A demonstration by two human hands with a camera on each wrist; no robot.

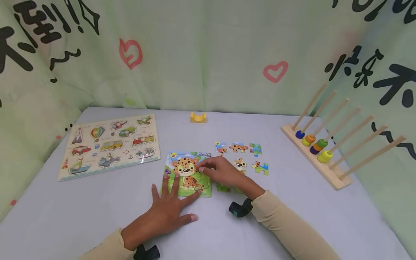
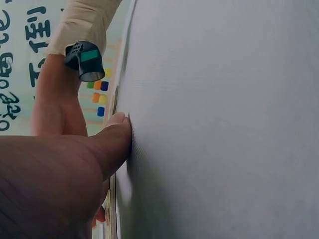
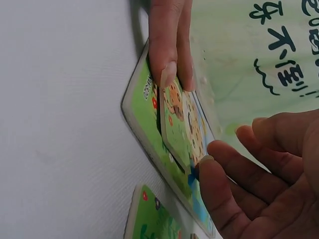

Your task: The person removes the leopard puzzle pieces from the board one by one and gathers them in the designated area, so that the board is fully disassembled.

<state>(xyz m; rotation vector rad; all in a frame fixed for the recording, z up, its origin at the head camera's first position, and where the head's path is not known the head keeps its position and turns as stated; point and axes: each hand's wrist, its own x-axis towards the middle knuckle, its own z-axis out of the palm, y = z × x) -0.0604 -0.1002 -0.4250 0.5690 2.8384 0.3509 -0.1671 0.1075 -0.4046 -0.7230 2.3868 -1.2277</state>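
Observation:
A square jigsaw puzzle (image 1: pixel 187 183) with a spotted leopard cub on green lies in the middle of the table. My left hand (image 1: pixel 169 209) spreads its fingers over the puzzle's lower part, fingertips on the picture. At its upper right edge, my right hand (image 1: pixel 224 171) pinches with thumb and index finger. In the right wrist view, a puzzle piece (image 3: pixel 175 142) sits raised and tilted over the board (image 3: pixel 137 112). A left fingertip (image 3: pixel 168 74) presses one end of it, and the right thumb (image 3: pixel 207 172) is at the other end.
Loose pieces, such as a spotted one (image 1: pixel 238 147) and a green one (image 1: pixel 260 168), lie right of the puzzle, some partly under my right hand. A vehicle puzzle board (image 1: pixel 97 169) lies left, a yellow block (image 1: pixel 198 118) far back, and a wooden peg rack (image 1: pixel 316 159) with beads right.

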